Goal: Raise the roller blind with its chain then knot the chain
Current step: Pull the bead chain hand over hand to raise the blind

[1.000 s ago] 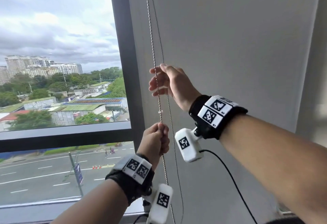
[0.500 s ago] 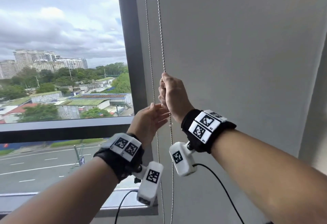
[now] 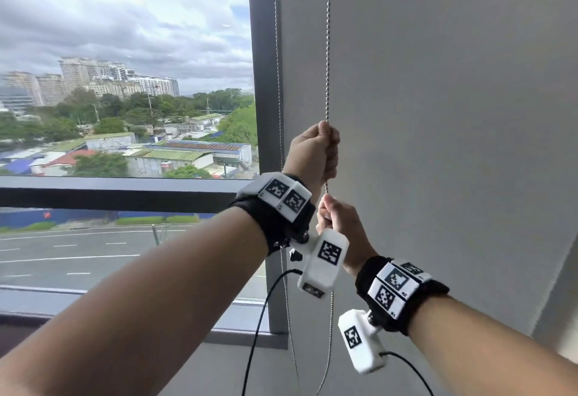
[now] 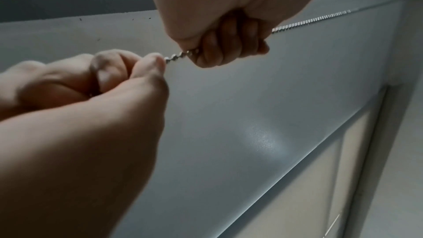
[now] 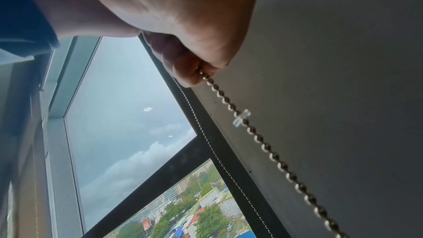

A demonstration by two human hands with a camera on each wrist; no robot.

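The grey roller blind (image 3: 438, 114) hangs down and covers the right side. Its metal ball chain (image 3: 327, 51) drops in front of the blind's left edge. My left hand (image 3: 325, 145) is the upper one and grips this strand in a fist (image 4: 217, 42). Just below, my right hand (image 3: 327, 208) pinches the same strand between thumb and fingertips (image 4: 148, 61). A short piece of chain (image 4: 176, 56) shows between the two hands. In the right wrist view a clear plastic stopper (image 5: 241, 118) sits on the chain (image 5: 263, 144) near my right hand (image 5: 199, 73). The second strand (image 3: 278, 83) hangs free along the frame.
A dark upright window post (image 3: 264, 83) stands just left of the chain, with a horizontal rail (image 3: 109, 191) across the glass. Black camera cables (image 3: 259, 317) dangle below my wrists. A wall corner (image 3: 563, 302) rises at the far right.
My left hand let go low down, rose past the right one and gripped the chain higher. My right hand came down with the chain and now pinches it below the left.
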